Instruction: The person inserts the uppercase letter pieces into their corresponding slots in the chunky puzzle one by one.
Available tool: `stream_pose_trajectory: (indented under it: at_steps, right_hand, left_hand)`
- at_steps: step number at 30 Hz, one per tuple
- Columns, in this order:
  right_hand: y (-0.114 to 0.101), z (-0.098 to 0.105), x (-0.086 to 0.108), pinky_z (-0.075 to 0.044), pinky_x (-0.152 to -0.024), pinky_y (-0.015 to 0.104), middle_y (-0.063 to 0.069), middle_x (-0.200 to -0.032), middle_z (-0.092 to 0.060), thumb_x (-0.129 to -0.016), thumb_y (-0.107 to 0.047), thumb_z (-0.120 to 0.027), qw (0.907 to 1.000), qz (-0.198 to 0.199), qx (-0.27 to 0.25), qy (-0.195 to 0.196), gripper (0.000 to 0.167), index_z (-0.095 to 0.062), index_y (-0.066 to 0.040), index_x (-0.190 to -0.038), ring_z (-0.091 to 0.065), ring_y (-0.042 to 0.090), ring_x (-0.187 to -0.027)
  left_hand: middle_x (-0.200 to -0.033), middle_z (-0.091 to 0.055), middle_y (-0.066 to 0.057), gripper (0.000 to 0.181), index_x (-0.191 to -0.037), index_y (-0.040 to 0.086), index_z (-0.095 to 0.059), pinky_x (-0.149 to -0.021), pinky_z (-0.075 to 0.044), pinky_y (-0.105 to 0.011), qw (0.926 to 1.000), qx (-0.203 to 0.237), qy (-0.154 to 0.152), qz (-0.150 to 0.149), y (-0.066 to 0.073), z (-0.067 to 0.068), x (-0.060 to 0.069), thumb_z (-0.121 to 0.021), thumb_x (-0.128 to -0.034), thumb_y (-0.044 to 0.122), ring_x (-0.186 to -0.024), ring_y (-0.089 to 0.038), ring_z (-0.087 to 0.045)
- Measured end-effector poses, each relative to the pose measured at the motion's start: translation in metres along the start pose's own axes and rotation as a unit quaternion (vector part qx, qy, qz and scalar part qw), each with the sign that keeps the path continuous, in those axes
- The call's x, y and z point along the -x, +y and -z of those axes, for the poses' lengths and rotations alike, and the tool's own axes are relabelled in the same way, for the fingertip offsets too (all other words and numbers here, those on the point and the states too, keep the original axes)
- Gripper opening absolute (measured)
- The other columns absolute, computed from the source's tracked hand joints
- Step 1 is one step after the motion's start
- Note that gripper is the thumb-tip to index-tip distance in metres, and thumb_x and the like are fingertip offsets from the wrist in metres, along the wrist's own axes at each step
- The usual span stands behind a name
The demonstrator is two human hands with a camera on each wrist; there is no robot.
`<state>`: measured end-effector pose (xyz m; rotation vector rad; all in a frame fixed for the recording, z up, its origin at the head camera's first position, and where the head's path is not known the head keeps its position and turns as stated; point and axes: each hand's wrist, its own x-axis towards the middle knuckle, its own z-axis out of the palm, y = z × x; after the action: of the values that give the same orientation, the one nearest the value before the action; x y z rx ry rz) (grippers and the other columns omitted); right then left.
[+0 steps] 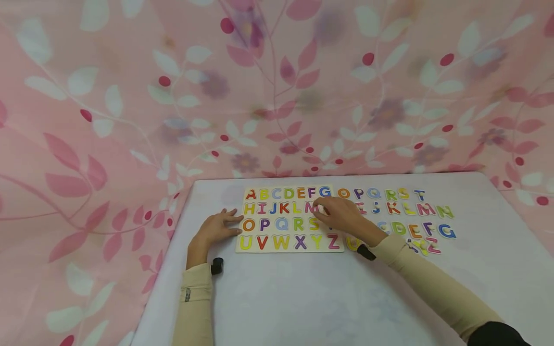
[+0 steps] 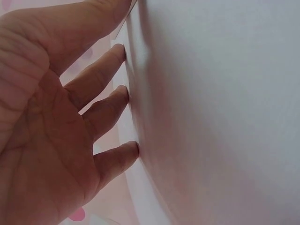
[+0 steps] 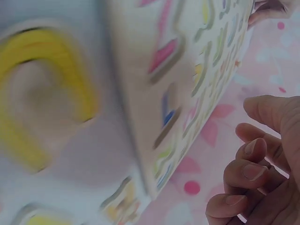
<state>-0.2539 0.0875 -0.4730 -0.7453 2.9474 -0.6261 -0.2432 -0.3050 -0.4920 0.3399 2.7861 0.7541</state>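
A pale letter board [image 1: 290, 251] with rows of coloured capitals lies on the white table. Thumb and fingertips of my left hand [image 1: 214, 229] rest at its left edge, spread apart; the left wrist view shows the hand [image 2: 51, 145] with fingertips down on the white surface. Over the board's right part is my right hand [image 1: 346, 216], thumb and forefinger near the M [image 1: 310, 207], covering letters beside it. In the right wrist view this hand [image 3: 262, 183] has loosely bent fingers, thumb apart, nothing visible between them, beside the board [image 3: 136, 93].
Loose letter pieces lie in rows right of the board, including a blue G [image 1: 446, 231], a green N [image 1: 444, 212] and a pink Z [image 1: 433, 245]. A yellow U [image 3: 51, 47] shows close in the right wrist view. Floral pink cloth [image 1: 277, 96] hangs behind the table.
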Motion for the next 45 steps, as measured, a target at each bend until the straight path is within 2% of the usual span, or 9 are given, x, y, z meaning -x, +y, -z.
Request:
stream_pose_trajectory:
  at_steps: [5, 9, 21, 25, 33, 40, 45]
  right_hand:
    - [0.015, 0.002, 0.024, -0.033, -0.05, 0.028, -0.006, -0.069, -0.049, -0.091, -0.032, -0.071, 0.9997, -0.02, -0.007, 0.006, 0.033, -0.068, -0.016, -0.12, -0.045, 0.012, -0.06]
    - [0.029, 0.005, 0.04, -0.034, -0.051, 0.029, -0.006, -0.071, -0.05, -0.091, -0.034, -0.071, 0.9991, -0.042, -0.003, 0.004, 0.034, -0.068, -0.016, -0.12, -0.046, 0.013, -0.063]
    - [0.062, 0.012, 0.071, -0.033, -0.049, 0.029, -0.004, -0.07, -0.049, -0.092, -0.033, -0.07, 0.9958, -0.091, -0.006, -0.003, 0.034, -0.067, -0.015, -0.12, -0.045, 0.014, -0.06]
    - [0.07, 0.014, 0.081, -0.032, -0.048, 0.029, -0.003, -0.069, -0.048, -0.091, -0.034, -0.07, 0.9946, -0.103, -0.008, -0.008, 0.035, -0.067, -0.015, -0.12, -0.044, 0.014, -0.057]
    - [0.08, 0.014, 0.094, -0.03, -0.046, 0.029, -0.004, -0.064, -0.046, -0.091, -0.03, -0.07, 0.9938, -0.111, 0.001, -0.005, 0.03, -0.068, -0.013, -0.116, -0.043, 0.013, -0.052]
    - [0.083, 0.012, 0.093, -0.032, -0.048, 0.029, -0.005, -0.065, -0.047, -0.093, -0.03, -0.068, 0.9937, -0.11, 0.004, -0.018, 0.028, -0.068, -0.012, -0.114, -0.044, 0.012, -0.055]
    - [0.082, 0.013, 0.089, -0.032, -0.047, 0.029, -0.004, -0.067, -0.048, -0.092, -0.03, -0.069, 0.9944, -0.105, 0.003, -0.007, 0.025, -0.068, -0.013, -0.11, -0.044, 0.013, -0.056]
  left_hand:
    - [-0.149, -0.045, -0.009, 0.052, -0.133, 0.015, -0.064, -0.114, -0.019, -0.059, 1.0, 0.002, -0.001, 0.008, -0.002, 0.001, 0.003, -0.079, -0.0839, 0.025, -0.145, -0.039, -0.025]
    - [-0.15, -0.045, -0.01, 0.053, -0.133, 0.014, -0.064, -0.114, -0.018, -0.06, 1.0, 0.003, -0.003, 0.002, -0.002, 0.002, 0.002, -0.079, -0.0841, 0.026, -0.145, -0.039, -0.024]
    - [-0.149, -0.046, -0.012, 0.052, -0.132, 0.012, -0.064, -0.113, -0.018, -0.062, 0.9999, 0.007, -0.001, -0.008, -0.001, 0.002, 0.0, -0.079, -0.0841, 0.025, -0.143, -0.042, -0.026]
    - [-0.149, -0.046, -0.011, 0.052, -0.132, 0.012, -0.064, -0.113, -0.019, -0.061, 0.9999, 0.01, 0.001, -0.002, -0.001, 0.002, 0.001, -0.079, -0.0838, 0.024, -0.144, -0.04, -0.026]
    - [-0.15, -0.045, -0.01, 0.052, -0.132, 0.014, -0.064, -0.114, -0.017, -0.061, 0.9998, 0.017, -0.003, 0.003, -0.002, 0.001, 0.001, -0.08, -0.0837, 0.025, -0.145, -0.039, -0.024]
    - [-0.15, -0.044, -0.011, 0.053, -0.133, 0.014, -0.064, -0.114, -0.016, -0.06, 0.9998, 0.02, -0.006, 0.008, 0.0, 0.001, 0.0, -0.079, -0.0839, 0.026, -0.145, -0.039, -0.023]
    - [-0.15, -0.044, -0.009, 0.052, -0.132, 0.015, -0.064, -0.115, -0.016, -0.058, 0.9997, 0.02, -0.005, 0.012, 0.0, 0.001, 0.001, -0.08, -0.0838, 0.025, -0.146, -0.037, -0.023]
